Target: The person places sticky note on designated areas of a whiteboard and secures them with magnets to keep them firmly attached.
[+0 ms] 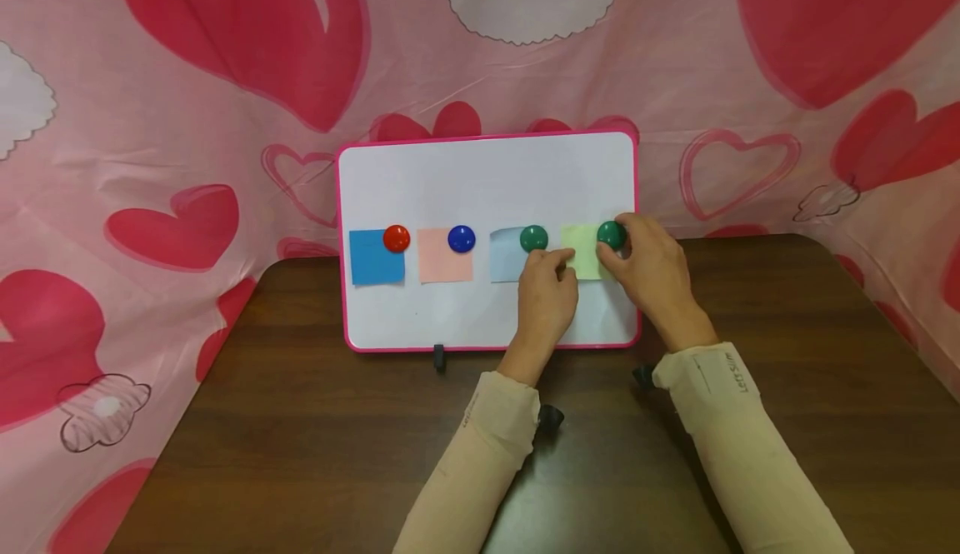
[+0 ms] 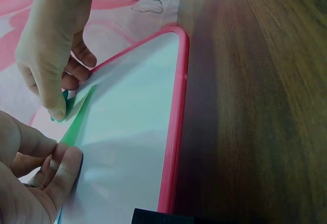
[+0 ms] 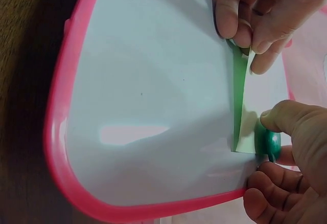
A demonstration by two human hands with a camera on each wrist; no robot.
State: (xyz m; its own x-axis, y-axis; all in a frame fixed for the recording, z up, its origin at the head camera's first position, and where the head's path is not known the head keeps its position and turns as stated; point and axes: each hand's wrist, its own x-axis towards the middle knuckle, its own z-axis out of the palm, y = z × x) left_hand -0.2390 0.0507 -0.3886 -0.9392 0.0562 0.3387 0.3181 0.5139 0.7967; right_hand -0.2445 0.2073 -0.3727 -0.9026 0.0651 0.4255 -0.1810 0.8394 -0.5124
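Observation:
A white board [image 1: 480, 183] with a pink frame stands tilted on the table. My left hand [image 1: 547, 300] pinches the left edge of a yellow-green sticky note [image 1: 587, 264] between thumb and finger. At that note's upper right corner, my right hand [image 1: 658, 267] grips a round green magnet [image 1: 611, 236] by its sides. The right wrist view shows the note [image 3: 250, 111] standing partly off the board, with the magnet [image 3: 273, 141] at one end. Beside it, a pale blue note [image 1: 505, 262] sits under another green magnet [image 1: 534, 238], partly behind my left hand.
Farther left on the board are a blue note [image 1: 375, 262] with a red magnet [image 1: 397, 238] and a pink note [image 1: 442, 262] with a blue magnet [image 1: 461, 239]. A black foot [image 1: 439, 357] supports the lower edge. Behind hangs a pink heart-print cloth [image 1: 525, 79] above the wooden table [image 1: 300, 454].

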